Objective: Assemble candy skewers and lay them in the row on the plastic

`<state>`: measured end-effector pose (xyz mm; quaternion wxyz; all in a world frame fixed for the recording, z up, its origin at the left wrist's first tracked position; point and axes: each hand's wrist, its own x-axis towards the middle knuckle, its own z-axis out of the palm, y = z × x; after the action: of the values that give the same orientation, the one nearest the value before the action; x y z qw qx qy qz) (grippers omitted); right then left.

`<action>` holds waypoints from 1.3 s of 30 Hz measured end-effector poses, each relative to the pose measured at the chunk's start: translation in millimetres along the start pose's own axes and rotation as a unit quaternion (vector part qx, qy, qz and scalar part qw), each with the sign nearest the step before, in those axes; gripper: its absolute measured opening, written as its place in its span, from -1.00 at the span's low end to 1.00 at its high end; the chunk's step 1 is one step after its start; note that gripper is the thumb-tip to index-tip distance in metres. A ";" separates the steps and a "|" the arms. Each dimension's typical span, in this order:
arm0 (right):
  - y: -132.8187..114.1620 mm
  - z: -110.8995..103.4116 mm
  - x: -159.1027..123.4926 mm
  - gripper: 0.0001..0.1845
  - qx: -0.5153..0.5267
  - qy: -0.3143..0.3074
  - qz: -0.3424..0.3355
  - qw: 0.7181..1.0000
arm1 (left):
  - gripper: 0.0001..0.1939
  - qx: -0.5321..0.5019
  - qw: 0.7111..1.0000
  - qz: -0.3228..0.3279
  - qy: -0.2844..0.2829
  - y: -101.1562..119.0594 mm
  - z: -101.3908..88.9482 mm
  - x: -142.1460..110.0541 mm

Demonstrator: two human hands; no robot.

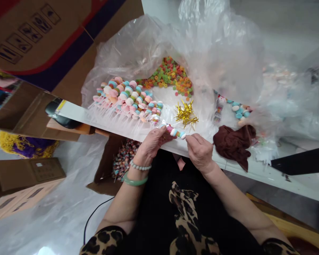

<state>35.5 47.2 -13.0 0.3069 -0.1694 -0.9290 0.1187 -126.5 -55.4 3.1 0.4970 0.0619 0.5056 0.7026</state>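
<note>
Between my two hands, just over the table's front edge, is a candy skewer (178, 134) of pink, white, blue and green-brown pieces. My left hand (154, 141) is closed around its left end, where clear wrapper shows. The fingers of my right hand (200, 150) pinch at the white piece on the right end; whether they hold wrapper or stick there is hidden. Just beyond lies a heap of gold twist ties (186, 113). To the left, rows of candy skewers (127, 94) lie with their white sticks (114, 115) towards me.
Ring-shaped gummies (172, 72) spill from a clear plastic bag (138, 39) at the back. On the right are a brown cloth (234, 143) and loose round candies (239, 110). Below the edge stands a carton of wrapped candy skewers (124, 159). A large cardboard box (69, 21) rises at the left.
</note>
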 end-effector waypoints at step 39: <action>11.4 5.1 9.5 -0.82 0.629 -0.176 0.502 0.566 | -0.67 0.042 0.999 0.001 -0.027 24.5 -6.9 -11.8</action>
<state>27.9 60.7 -15.6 0.0571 -0.3486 -0.4203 0.8358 -140.3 -68.8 23.6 0.5066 0.1024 0.5205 0.6797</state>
